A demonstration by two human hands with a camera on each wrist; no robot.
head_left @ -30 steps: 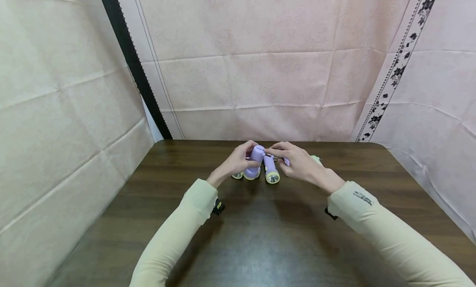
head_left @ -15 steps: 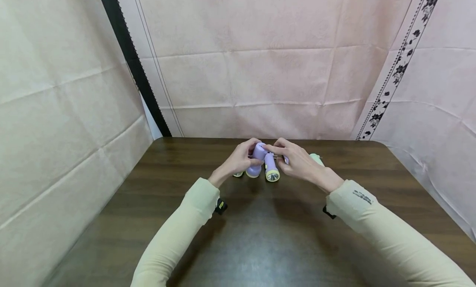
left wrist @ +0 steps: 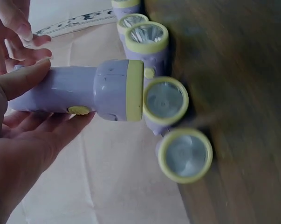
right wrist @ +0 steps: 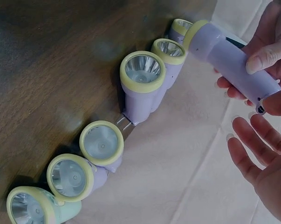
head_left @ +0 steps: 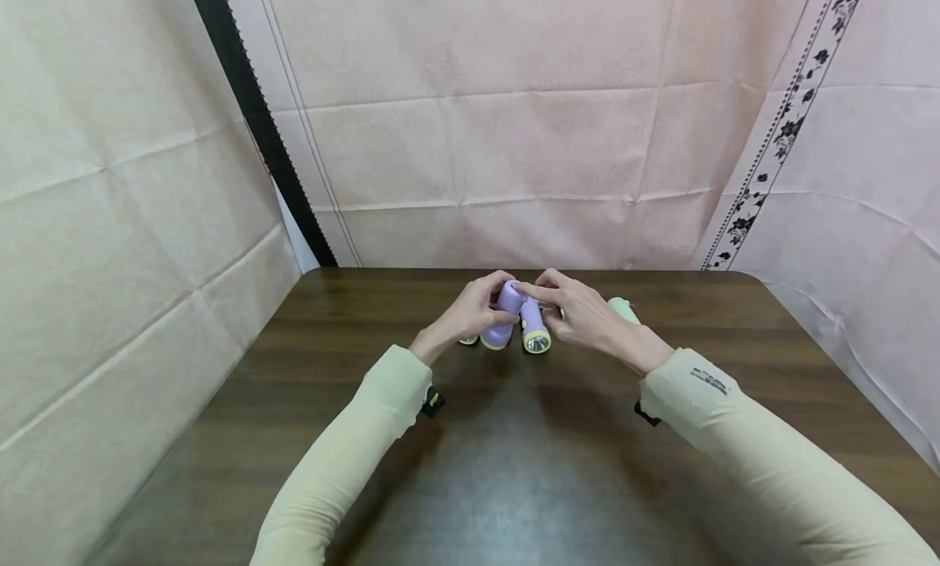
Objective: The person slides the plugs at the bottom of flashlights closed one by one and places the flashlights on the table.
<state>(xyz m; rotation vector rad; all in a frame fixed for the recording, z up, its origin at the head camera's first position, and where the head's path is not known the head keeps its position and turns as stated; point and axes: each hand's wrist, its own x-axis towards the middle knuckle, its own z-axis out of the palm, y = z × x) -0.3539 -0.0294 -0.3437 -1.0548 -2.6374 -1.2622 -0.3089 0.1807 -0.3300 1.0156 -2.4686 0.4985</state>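
My left hand (head_left: pixel 470 311) grips a purple flashlight (left wrist: pixel 75 88) with a yellow rim and yellow switch. The thumb lies on one side, and the fingers are round the other. My right hand (right wrist: pixel 270 163) is at its tail end, the index finger stretched out and touching it near a small dark opening (right wrist: pixel 260 108). The other right fingers stay apart from it. Just right of the held flashlight in the head view, another purple flashlight (head_left: pixel 535 328) lies with its lens toward me. Two metal prongs (right wrist: pixel 124 122) stick out from a lying flashlight's tail in the right wrist view.
More purple flashlights (right wrist: pixel 71 178) lie in a row on the brown wooden table (head_left: pixel 485 484), partly hidden by my hands in the head view. A pale green flashlight (head_left: pixel 622 308) lies beyond my right wrist. Pale cloth (head_left: pixel 485 142) hangs behind the table.
My right index finger has shifted slightly left onto the held flashlight's tail. A purple piece seen by my right thumb earlier is now hidden. The left hand keeps its grip.
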